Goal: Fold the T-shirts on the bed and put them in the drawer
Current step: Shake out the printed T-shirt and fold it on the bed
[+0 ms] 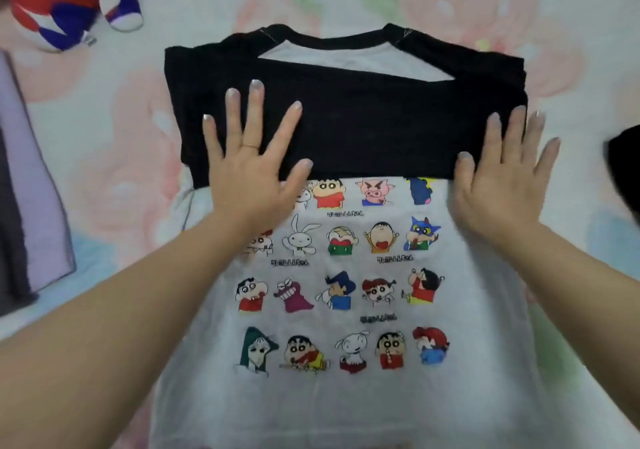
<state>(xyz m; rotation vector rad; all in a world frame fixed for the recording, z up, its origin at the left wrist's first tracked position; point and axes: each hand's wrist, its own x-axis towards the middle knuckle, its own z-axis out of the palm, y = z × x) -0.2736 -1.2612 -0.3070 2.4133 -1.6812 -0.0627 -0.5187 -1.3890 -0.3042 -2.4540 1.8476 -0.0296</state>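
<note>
T-shirt (346, 313), left hand (249, 171), right hand (502, 189) flat atop

We see soft, even, fairly bright light whose source we cannot place. Only faint shadows lie beneath the left hand (249, 171) and the right hand (502, 189). The right hand looks smeared, its fingertips (518, 112) ghosted. The whole frame is slightly soft and washed out; the black sleeves (346, 126) of the T-shirt (346, 400) read as one flat dark mass. At the edges the wide lens stretches the forearms (104, 344).
</note>
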